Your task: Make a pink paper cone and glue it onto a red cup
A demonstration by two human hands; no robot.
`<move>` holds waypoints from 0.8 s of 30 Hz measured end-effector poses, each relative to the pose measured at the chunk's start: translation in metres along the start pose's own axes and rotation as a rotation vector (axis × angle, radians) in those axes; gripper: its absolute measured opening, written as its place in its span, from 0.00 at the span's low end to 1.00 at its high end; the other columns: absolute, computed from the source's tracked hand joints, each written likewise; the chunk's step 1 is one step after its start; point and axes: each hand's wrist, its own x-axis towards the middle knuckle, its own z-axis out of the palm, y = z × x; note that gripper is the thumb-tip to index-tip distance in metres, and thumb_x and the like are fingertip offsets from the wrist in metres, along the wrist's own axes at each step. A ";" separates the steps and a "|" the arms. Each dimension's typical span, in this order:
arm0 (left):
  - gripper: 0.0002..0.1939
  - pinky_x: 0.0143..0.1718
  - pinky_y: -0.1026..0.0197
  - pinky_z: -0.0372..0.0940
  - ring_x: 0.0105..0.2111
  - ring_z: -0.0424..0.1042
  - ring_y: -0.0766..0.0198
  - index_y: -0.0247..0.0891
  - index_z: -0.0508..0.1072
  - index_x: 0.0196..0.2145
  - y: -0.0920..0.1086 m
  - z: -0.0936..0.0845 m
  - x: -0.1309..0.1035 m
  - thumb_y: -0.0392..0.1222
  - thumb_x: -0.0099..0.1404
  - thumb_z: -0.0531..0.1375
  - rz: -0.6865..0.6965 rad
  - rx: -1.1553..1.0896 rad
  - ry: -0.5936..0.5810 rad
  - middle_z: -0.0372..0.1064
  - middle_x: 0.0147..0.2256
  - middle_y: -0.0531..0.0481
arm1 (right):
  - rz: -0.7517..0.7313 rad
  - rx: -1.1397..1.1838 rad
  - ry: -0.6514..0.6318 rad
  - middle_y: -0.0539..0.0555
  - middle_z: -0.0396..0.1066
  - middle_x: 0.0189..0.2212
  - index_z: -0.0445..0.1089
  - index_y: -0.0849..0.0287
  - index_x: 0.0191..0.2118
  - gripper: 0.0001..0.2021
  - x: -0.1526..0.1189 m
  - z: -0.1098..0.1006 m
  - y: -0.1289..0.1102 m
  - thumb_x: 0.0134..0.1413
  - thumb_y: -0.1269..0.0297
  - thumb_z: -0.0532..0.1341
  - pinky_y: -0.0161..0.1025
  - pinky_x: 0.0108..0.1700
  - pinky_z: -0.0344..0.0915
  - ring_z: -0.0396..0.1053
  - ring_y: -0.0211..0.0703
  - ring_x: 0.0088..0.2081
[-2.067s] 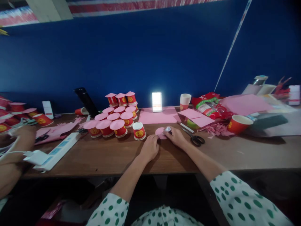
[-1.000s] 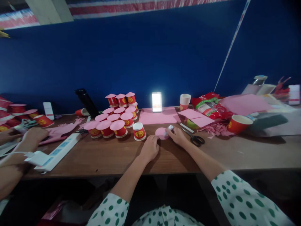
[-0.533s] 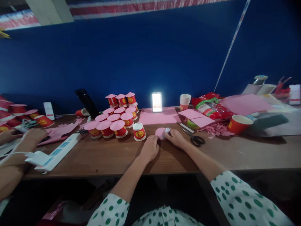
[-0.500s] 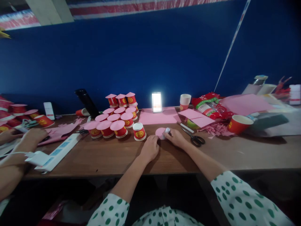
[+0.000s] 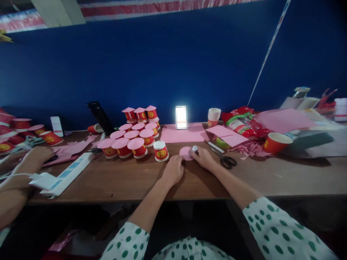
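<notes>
A pink paper circle [image 5: 185, 153] lies on the wooden table [image 5: 130, 184]. My left hand [image 5: 174, 169] rests at its left edge, fingers together; whether it pinches the paper is hidden. Over the circle's right side, my right hand [image 5: 203, 157] is closed on a small white glue stick [image 5: 194, 148], tilted against the paper. Left of my hands stands an upside-down red cup [image 5: 161, 151] with a white base. Beyond it are several red cups topped with pink discs [image 5: 136, 143], a few at the back with pink cones [image 5: 151, 108].
Black scissors [image 5: 227, 161] and a white strip lie right of my hands. Further right are a red cup [image 5: 276, 143], pink scraps and a red bag [image 5: 238, 121]. A lit phone [image 5: 181, 117] stands behind. A power strip [image 5: 67, 175] and another person's arms [image 5: 20, 184] are left.
The glue stick in my right hand has shifted and tilted slightly over the circle. My left hand has barely moved.
</notes>
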 end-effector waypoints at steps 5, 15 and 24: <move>0.16 0.50 0.52 0.57 0.47 0.61 0.57 0.34 0.65 0.40 -0.001 0.001 0.000 0.27 0.54 0.49 0.001 0.008 -0.008 0.65 0.42 0.42 | 0.038 -0.019 -0.017 0.54 0.71 0.23 0.67 0.61 0.28 0.13 0.000 -0.001 -0.001 0.55 0.58 0.52 0.31 0.29 0.56 0.67 0.40 0.26; 0.15 0.48 0.53 0.58 0.44 0.62 0.58 0.35 0.65 0.39 0.001 -0.001 0.001 0.27 0.54 0.49 -0.018 0.026 -0.026 0.65 0.40 0.44 | -0.058 0.064 -0.071 0.55 0.73 0.33 0.68 0.59 0.37 0.11 0.000 -0.001 -0.002 0.54 0.60 0.54 0.32 0.35 0.59 0.69 0.42 0.34; 0.14 0.48 0.52 0.57 0.44 0.62 0.58 0.35 0.65 0.38 0.001 0.000 0.001 0.27 0.54 0.48 -0.017 0.027 -0.026 0.64 0.40 0.43 | -0.042 0.081 -0.063 0.55 0.73 0.28 0.69 0.62 0.32 0.13 0.000 -0.002 -0.003 0.55 0.59 0.52 0.32 0.31 0.59 0.68 0.41 0.30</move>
